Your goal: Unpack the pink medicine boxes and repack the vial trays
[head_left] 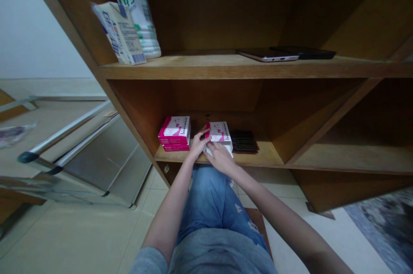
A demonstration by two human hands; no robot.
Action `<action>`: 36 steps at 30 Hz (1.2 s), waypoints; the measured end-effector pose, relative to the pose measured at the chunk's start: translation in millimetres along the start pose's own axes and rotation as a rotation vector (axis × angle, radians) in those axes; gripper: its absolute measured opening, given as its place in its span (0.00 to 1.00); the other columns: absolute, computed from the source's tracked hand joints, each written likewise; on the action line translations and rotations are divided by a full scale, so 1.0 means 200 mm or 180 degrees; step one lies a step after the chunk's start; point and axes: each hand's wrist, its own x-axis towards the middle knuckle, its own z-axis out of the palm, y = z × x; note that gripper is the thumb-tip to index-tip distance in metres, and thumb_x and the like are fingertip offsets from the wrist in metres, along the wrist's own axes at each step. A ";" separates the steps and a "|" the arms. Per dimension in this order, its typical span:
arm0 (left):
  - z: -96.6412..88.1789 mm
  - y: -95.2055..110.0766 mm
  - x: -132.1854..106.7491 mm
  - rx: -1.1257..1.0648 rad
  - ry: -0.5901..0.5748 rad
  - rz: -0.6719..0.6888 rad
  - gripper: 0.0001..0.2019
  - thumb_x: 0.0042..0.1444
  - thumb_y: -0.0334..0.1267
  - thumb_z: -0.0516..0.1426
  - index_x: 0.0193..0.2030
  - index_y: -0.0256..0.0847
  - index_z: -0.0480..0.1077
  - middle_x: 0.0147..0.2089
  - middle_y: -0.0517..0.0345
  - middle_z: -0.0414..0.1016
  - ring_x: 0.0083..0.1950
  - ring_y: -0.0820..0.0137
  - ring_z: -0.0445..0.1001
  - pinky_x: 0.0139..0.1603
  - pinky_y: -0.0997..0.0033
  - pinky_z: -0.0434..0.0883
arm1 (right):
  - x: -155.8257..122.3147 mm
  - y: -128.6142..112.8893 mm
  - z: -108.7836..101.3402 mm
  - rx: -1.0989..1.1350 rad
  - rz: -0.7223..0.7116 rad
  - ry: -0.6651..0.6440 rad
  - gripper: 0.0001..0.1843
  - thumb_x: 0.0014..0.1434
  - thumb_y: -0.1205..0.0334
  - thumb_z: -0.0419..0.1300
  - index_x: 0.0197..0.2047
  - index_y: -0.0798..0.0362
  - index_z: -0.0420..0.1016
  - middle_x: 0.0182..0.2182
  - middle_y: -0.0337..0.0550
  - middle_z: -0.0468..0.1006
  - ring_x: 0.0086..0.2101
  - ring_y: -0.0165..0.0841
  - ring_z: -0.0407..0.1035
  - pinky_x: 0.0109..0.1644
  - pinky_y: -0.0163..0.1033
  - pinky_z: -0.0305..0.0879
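Observation:
On the lower shelf, a pink-and-white cardboard box (219, 130) lies with its printed face up and a plain white front end toward me. My left hand (197, 143) grips its left side, fingers bent over the top edge. My right hand (221, 158) is at the white front end, its fingers closed against the box and close to my left fingertips. What lies under those fingers is hidden. To the left are stacked pink-and-white boxes (175, 132) of the same look. Close by on the right is a pile of flat dark packets (244, 142).
The wooden shelf edge (258, 160) runs in front of my knees. On the upper shelf stand a drink carton (121, 35) and a white-and-green bottle (137, 11), with a phone (267, 55) farther right. A metal-framed rack (97, 149) stands at left.

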 end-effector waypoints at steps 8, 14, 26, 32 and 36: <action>0.01 -0.01 0.01 -0.0126 -0.0036 0.0025 0.19 0.48 0.33 0.59 0.49 0.38 0.72 0.62 0.48 0.64 0.63 0.61 0.62 0.63 0.60 0.59 | 0.04 0.05 0.00 -0.0331 0.0360 -0.0390 0.28 0.63 0.45 0.45 0.52 0.60 0.68 0.48 0.59 0.72 0.49 0.48 0.64 0.51 0.52 0.58; 0.00 -0.01 0.00 -0.0098 -0.0039 0.0031 0.18 0.49 0.34 0.59 0.49 0.38 0.72 0.61 0.48 0.65 0.64 0.61 0.61 0.63 0.60 0.58 | -0.05 0.03 0.01 -0.0361 0.0186 -0.0083 0.28 0.63 0.48 0.46 0.57 0.60 0.64 0.53 0.58 0.69 0.53 0.48 0.61 0.56 0.53 0.54; 0.00 0.00 0.00 -0.0133 0.0022 -0.0023 0.18 0.48 0.33 0.60 0.49 0.39 0.73 0.60 0.49 0.67 0.62 0.61 0.64 0.62 0.60 0.59 | -0.32 -0.04 -0.04 -0.0134 0.0058 -0.0051 0.25 0.61 0.57 0.52 0.60 0.58 0.63 0.57 0.55 0.66 0.57 0.46 0.58 0.61 0.51 0.48; 0.00 -0.01 0.00 -0.0173 0.0003 -0.0018 0.18 0.48 0.33 0.60 0.48 0.39 0.73 0.61 0.49 0.66 0.62 0.62 0.63 0.62 0.60 0.59 | -0.29 -0.01 -0.06 0.0257 0.0124 0.0322 0.26 0.61 0.59 0.51 0.61 0.59 0.60 0.47 0.54 0.73 0.48 0.43 0.65 0.54 0.47 0.60; 0.00 0.00 0.00 -0.0146 -0.0015 0.0036 0.18 0.48 0.33 0.60 0.48 0.39 0.73 0.61 0.48 0.66 0.63 0.62 0.63 0.62 0.60 0.59 | -0.22 0.02 -0.05 0.0654 0.0324 0.0457 0.32 0.59 0.59 0.53 0.65 0.60 0.52 0.50 0.55 0.73 0.49 0.43 0.66 0.54 0.48 0.62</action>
